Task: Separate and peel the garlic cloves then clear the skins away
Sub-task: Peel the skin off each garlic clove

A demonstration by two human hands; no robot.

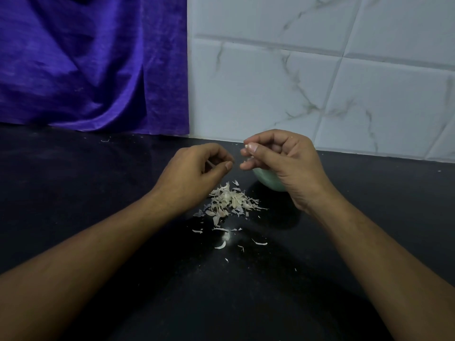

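Note:
My right hand (283, 161) is raised above the black counter (98, 193) and pinches a small pale garlic clove (246, 145) between thumb and fingertips; only its tip shows. My left hand (197, 173) hovers just to its left, fingers curled, with a thin strip of skin (211, 164) held inside them. A heap of white and purplish garlic skins (229, 201) lies on the counter below both hands. More loose flakes (221, 245) are scattered nearer to me.
A pale green bowl (267, 179) stands behind the heap, mostly hidden by my right hand. A purple cloth (93, 65) hangs at the back left. White marble-pattern tiles (320, 82) form the wall at the back right.

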